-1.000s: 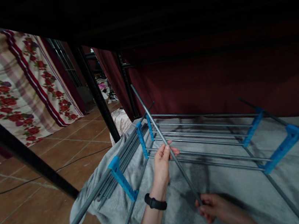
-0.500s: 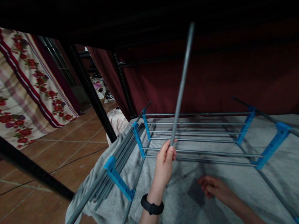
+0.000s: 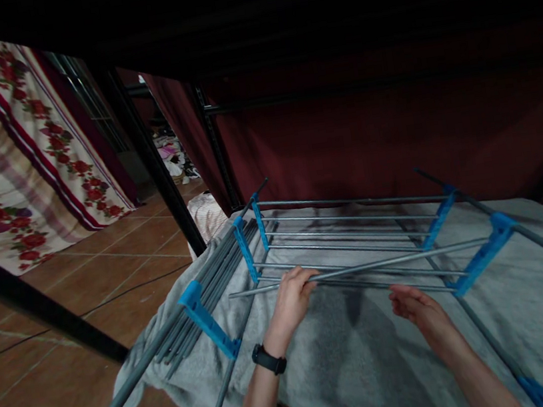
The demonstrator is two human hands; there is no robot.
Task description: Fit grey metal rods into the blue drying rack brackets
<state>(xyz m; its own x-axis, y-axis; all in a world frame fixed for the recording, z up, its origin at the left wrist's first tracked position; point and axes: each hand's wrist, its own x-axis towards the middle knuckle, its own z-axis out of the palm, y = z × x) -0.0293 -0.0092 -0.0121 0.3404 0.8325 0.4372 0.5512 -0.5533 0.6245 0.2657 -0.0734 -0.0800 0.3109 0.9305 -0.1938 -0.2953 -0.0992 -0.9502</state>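
My left hand [image 3: 292,300], with a black band on the wrist, is closed around a grey metal tube [image 3: 361,267] held nearly level across the frame. To the right, my right hand [image 3: 420,309] hovers just below that tube with fingers loosely curled and nothing visible in them. Behind both hands lies a rack frame [image 3: 329,251] of grey tubes joined by blue plastic brackets. One blue bracket [image 3: 209,321] is at the left, another blue bracket [image 3: 485,253] at the right. The tube's right end passes in front of the right bracket.
Loose grey tubes [image 3: 212,286] are bundled on the grey blanket [image 3: 365,365] at the left. Black metal posts [image 3: 157,159] and a dark shelf overhead surround the area. A maroon cloth [image 3: 369,142] hangs behind. A cable [image 3: 113,300] crosses the tiled floor.
The tube in my left hand has swung from steeply upright to nearly level, its far end coming down to the right. My right hand has moved right and up toward it.
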